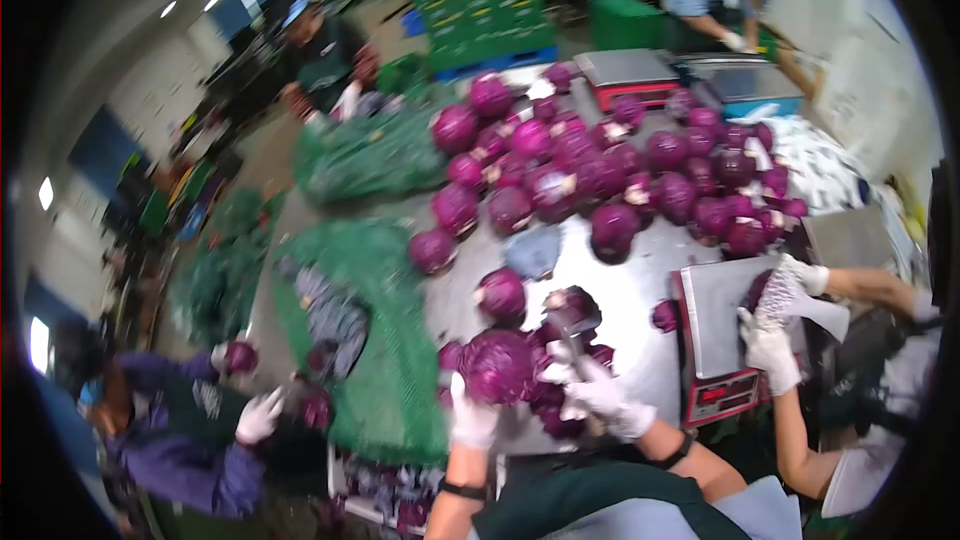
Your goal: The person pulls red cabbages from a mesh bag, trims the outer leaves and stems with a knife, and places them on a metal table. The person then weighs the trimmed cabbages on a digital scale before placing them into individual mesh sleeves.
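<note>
Head view: large red cabbage (497, 367) against the left hand (473, 414), knife to its right

Nearest first. I have the gloved left hand cupped on the cabbage's lower-left side, seemingly gripping it; most fingers are hidden, so can't tell their spread. The gloved right hand (606, 395) sits right of the cabbage, fingers curled round what looks like a knife (568, 330); blurred, handle covered.

Key relation, my read: cabbage to blade. Cabbage lies forward of the left hand and left of the right hand; left is nearer, touching. Blade runs away from me, tipped slightly left, alongside the cabbage's right edge. Contact between the two: can't tell. Cabbage is roundish, no clear long axis; stem end not readable, so no pointing direction logged.

Just beyond, smaller cabbages sit under and around the hands on the metal table (450, 295). Left: green mesh sack (395, 340), and past it a co-worker in a purple sleeve (225, 475). Right: scale (715, 340), with another co-worker's gloved hands (770, 355) over its right side. Farther across, a big cabbage pile (600, 172), a second green sack (370, 158) to its left. Far back: stacked green crates (473, 0) and two more people.
</note>
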Demonstrator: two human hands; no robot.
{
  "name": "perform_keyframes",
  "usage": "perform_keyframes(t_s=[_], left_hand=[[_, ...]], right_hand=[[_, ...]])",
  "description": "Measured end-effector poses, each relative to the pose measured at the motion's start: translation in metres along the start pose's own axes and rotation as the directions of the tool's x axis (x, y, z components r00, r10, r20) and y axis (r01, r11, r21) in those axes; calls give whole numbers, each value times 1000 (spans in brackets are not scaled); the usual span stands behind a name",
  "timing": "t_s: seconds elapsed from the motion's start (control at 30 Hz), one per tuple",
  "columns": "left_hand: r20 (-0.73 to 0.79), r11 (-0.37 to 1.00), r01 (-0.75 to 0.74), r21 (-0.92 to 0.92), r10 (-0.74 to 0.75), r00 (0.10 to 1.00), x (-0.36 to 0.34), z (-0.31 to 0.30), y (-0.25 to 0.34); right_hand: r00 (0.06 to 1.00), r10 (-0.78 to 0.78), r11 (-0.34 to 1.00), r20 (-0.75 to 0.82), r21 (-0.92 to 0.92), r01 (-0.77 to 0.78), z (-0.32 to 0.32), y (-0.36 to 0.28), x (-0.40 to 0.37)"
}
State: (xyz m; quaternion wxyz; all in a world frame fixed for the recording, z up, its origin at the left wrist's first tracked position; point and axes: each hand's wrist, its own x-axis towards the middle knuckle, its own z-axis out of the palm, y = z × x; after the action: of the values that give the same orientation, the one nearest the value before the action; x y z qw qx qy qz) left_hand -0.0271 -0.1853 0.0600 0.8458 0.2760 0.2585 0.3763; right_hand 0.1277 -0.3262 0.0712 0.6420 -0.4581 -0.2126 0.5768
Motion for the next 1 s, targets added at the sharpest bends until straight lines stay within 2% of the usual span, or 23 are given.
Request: perform_keyframes(t_s=[0.03, 0.1, 0.13, 0.17, 0.23, 0.27, 0.3, 0.33, 0.37, 0.4, 0.43, 0.5, 0.57, 0.6, 0.63, 0.7, 0.73, 0.77, 0.83, 0.87, 0.9, 0.97, 1.0], left_hand=[[100, 972, -96, 214, 76, 992, 1, 19, 2], [296, 970, -139, 201, 75, 952, 11, 31, 3], [332, 984, -48, 170, -11, 943, 10, 46, 10], [361, 988, -12, 152, -45, 931, 14, 47, 7], [242, 866, -33, 498, -102, 965, 27, 50, -10], [358, 587, -289, 756, -2, 934, 36, 40, -23], [422, 330, -416, 847, 58, 905, 39, 39, -36], [529, 102, -530, 842, 35, 848, 42, 45, -43], [621, -127, -617, 776, -13, 784, 44, 50, -51], [632, -222, -639, 736, -113, 767, 48, 50, -64], [571, -341, -614, 711, -230, 788, 46, 52, -76], [472, -506, -618, 602, -398, 786, 45, 59, -91], [401, -558, -606, 567, -456, 794, 51, 45, -109], [317, -607, -582, 541, -494, 810, 54, 40, -114], [228, -654, -560, 510, -525, 820, 56, 35, -116], [172, -643, -515, 566, -519, 837, 54, 24, -115], [163, -675, -512, 532, -511, 844, 49, 21, -111], [155, -675, -507, 536, -512, 845, 45, 14, -107], [137, -679, -473, 562, -487, 862, 30, -12, -98], [139, -666, -443, 601, -458, 878, 18, -26, -91], [111, -668, -402, 626, -434, 894, 5, -36, -81], [98, -673, -305, 674, -327, 940, -26, -67, -64], [27, -681, -240, 692, -308, 951, -43, -77, -50]], right_hand=[[996, -26, 976, 87, 219, 6, -1, 2, 7], [987, 123, 853, 107, 496, -161, -38, 55, 39], [973, 67, 710, 220, 675, -201, -46, 43, 41], [985, -3, 667, 171, 734, -125, -54, 25, 42], [976, 3, 704, -217, 694, 152, -75, -7, 55], [981, 15, 640, -196, 755, 141, -101, -19, 66], [957, 72, 602, -280, 777, 182, -113, -48, 67], [897, 26, 636, -441, 699, 325, -128, -69, 74], [875, -106, 658, -473, 626, 418, -149, -85, 80], [784, -172, 652, -597, 528, 545, -167, -100, 90], [754, -107, 583, -648, 574, 575, -175, -119, 92], [673, 29, 535, -739, 580, 614, -215, -139, 110], [539, 83, 519, -838, 498, 694, -244, -154, 128], [641, 8, 587, -768, 522, 618, -256, -155, 127], [738, 81, 502, -670, 667, 550, -280, -153, 129], [849, -93, 753, -520, 522, 402, -299, -139, 123], [719, -152, 810, -679, 332, 484, -286, -137, 132], [735, -255, 790, -629, 303, 533, -272, -139, 130], [761, -229, 879, -607, 208, 430, -222, -145, 123], [796, -254, 905, -549, 157, 396, -201, -143, 121], [849, -323, 928, -419, 34, 370, -183, -139, 120], [909, -300, 951, -289, -162, 262, -144, -133, 122], [932, -258, 947, -257, -260, 190, -128, -125, 130]])
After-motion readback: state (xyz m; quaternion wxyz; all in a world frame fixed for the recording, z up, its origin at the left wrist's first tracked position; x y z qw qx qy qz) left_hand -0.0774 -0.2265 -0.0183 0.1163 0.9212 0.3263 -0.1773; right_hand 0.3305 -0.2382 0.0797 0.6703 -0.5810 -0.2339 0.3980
